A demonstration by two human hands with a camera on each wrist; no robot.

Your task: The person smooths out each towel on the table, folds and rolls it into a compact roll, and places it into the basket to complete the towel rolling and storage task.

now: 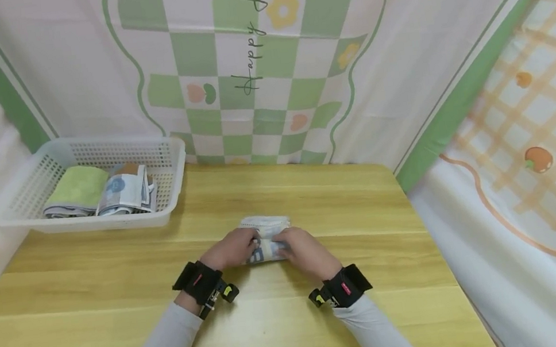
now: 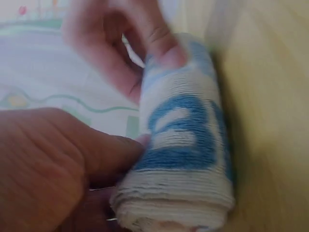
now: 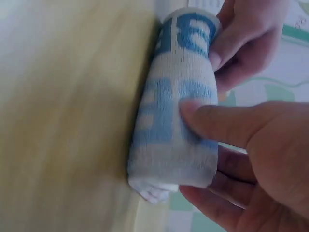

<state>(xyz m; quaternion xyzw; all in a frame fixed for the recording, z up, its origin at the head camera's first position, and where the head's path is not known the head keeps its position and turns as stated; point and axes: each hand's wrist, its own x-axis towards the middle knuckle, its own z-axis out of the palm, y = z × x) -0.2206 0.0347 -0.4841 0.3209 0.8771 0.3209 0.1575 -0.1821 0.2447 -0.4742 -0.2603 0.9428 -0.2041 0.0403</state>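
Note:
A white towel (image 1: 267, 234) with blue letter-like marks lies on the wooden table, bundled into a compact roll. My left hand (image 1: 232, 247) grips its left end. In the left wrist view the thumb of that left hand (image 2: 58, 164) is against the towel (image 2: 181, 130), and layered folds show at the near end. My right hand (image 1: 308, 249) holds the other end. The right wrist view has the right hand's (image 3: 270, 140) thumb pressing on the towel (image 3: 169, 106), its other fingers partly hidden behind the roll.
At the back left stands a white perforated plastic basket (image 1: 179, 168). Inside it are a folded green cloth (image 1: 78, 185) and a folded white cloth with blue print (image 1: 125, 189). Behind the table (image 1: 311, 187) hangs a green-and-white checked curtain (image 1: 258, 100); an orange-patterned one (image 1: 537, 124) hangs at right.

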